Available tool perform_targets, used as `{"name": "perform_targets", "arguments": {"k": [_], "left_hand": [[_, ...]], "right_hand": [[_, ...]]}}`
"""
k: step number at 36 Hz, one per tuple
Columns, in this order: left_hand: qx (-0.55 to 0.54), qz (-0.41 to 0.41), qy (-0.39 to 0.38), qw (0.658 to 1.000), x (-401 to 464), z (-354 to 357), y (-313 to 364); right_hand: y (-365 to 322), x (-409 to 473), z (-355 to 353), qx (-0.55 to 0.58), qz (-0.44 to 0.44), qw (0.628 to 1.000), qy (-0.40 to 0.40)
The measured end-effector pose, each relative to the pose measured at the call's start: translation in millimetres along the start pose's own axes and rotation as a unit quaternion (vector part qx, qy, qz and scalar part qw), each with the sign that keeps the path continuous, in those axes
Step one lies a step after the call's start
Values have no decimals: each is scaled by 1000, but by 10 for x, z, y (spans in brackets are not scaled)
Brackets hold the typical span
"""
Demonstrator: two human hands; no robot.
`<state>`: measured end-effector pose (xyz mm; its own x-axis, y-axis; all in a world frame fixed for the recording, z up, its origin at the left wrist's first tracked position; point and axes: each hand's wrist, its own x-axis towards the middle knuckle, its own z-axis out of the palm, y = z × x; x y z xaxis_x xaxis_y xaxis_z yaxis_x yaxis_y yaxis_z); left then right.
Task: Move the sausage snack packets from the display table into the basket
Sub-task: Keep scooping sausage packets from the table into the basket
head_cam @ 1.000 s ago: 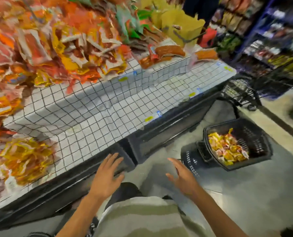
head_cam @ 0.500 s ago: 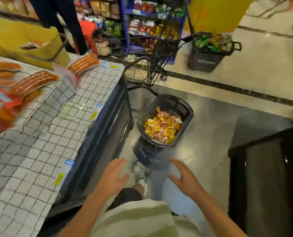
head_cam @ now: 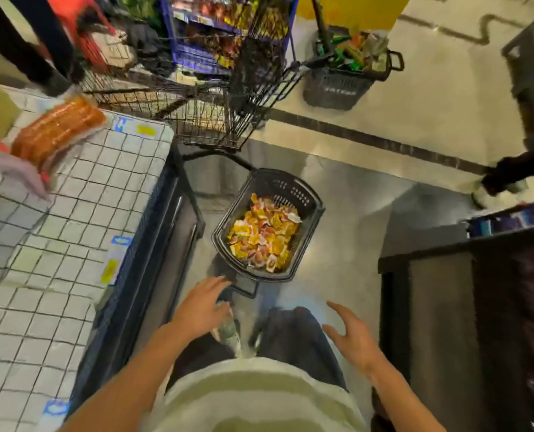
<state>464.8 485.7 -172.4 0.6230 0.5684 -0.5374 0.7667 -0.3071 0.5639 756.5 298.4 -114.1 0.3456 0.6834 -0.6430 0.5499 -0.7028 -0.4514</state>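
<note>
A white display table (head_cam: pixel 72 244) covered with a black wire grid carries an orange sausage pack (head_cam: pixel 57 129) near its far corner. On the grey floor (head_cam: pixel 352 213) beside it stands a black basket (head_cam: pixel 309 213) filled with yellow-orange snack packets (head_cam: pixel 264 235).

No text can be read with any certainty. The dark basket (head_cam: pixel 337 88) standing on the floor beyond the wire cart (head_cam: pixel 215 98) carries pale lettering on its front wall, too blurred to make out. Blue and yellow tags (head_cam: pixel 110 271) along the desk (head_cam: pixel 72 194) edge are illegible.
</note>
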Motion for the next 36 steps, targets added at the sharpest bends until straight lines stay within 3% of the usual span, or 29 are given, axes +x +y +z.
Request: {"name": "perform_targets", "arguments": {"k": [12,17,24,27,33,36], "left_hand": [[-104,-202,46,973,697,551,-370],[-161,-241,29,957,1322,977,-366],[-182,-224,4,958,2430,1614,-523],[-166,-197,-9,966,2917,1855,-665],[-243,-177,23,953,3781,1993,-799],[-270,-188,-9,944,4150,2099,-931]], "right_hand": [[203,1789,150,-139,1,971,-192],[363,2781,355,-152,-15,969,-194],[636,4164,844,-160,-78,956,-234],[711,4725,1043,-117,-72,962,-237],[896,5581,1379,-170,-74,954,-237],[991,5888,1544,-196,-42,945,-258]]}}
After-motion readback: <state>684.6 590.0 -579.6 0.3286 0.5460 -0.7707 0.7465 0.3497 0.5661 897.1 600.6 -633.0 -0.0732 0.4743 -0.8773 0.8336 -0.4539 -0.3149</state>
